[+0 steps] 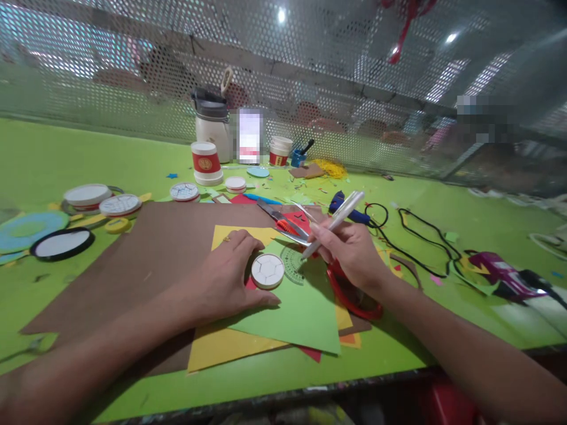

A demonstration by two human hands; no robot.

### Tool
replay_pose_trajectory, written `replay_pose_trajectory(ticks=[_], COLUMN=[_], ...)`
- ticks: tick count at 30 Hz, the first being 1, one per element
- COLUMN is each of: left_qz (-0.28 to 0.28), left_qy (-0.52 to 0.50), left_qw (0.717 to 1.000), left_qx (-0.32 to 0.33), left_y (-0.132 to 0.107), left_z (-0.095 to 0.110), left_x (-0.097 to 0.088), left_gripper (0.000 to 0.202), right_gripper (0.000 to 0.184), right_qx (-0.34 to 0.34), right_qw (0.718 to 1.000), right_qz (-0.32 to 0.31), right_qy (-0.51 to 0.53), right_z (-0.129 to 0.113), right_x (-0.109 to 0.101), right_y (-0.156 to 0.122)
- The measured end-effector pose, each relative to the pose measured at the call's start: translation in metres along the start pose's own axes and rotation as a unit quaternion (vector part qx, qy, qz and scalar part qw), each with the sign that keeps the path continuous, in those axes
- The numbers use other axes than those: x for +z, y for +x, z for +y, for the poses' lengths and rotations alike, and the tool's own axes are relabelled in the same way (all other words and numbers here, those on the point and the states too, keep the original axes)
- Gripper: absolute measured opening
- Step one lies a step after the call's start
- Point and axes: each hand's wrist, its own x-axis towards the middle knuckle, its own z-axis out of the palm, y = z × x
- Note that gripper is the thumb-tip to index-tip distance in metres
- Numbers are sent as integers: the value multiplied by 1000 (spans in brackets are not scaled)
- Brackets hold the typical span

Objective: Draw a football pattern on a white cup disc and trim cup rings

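Note:
My left hand [233, 274] curves around a small white disc [267, 271] marked with dark lines like a football pattern, fingers at its far side and thumb at its near side. The disc rests on a light green sheet [283, 321]. In my right hand [349, 248] is a white pen [334, 224], gripped with its tip pointing down beside a clear green protractor [295, 265]. Red-handled scissors [357, 304] lie partly hidden beneath that hand. A utility knife [286, 222] lies just beyond the hands.
Brown card [163, 254] and yellow paper [234, 348] lie underneath. Lidded paper cups [207, 164], a flask [212, 130] and a phone [249, 136] stand behind. A blue glue gun [349, 208] and its cable [425, 218] lie right, near a purple tool [502, 274]. Round pieces [62, 243] sit left.

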Motion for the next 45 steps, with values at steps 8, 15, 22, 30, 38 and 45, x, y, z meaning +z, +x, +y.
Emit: replay_pose_trajectory(ticks=[8, 15, 22, 30, 38, 45], left_qz=[-79, -37, -8, -33, -34, -27], left_qy=[-48, -27, 9, -21, 7, -2], left_qw=[995, 998, 998, 994, 997, 999], left_qx=[34, 38, 64, 105, 67, 36], left_y=[3, 5, 0, -1, 1, 2], left_z=[-11, -11, -13, -18, -13, -9], left_x=[-10, -1, 4, 3, 4, 4], left_gripper=[59, 52, 70, 49, 47, 63], right_gripper=[42, 38, 29, 21, 10, 8], right_qx=[1, 7, 14, 0, -11, -15], right_qw=[1000, 1000, 1000, 1000, 997, 995], right_qz=[-3, -8, -10, -19, -62, -72], right_qy=[-12, -15, -6, -12, -51, -64], right_z=[2, 1, -2, 0, -1, -5], right_x=[-3, -3, -1, -1, -2, 0], right_y=[0, 1, -1, -1, -2, -4])
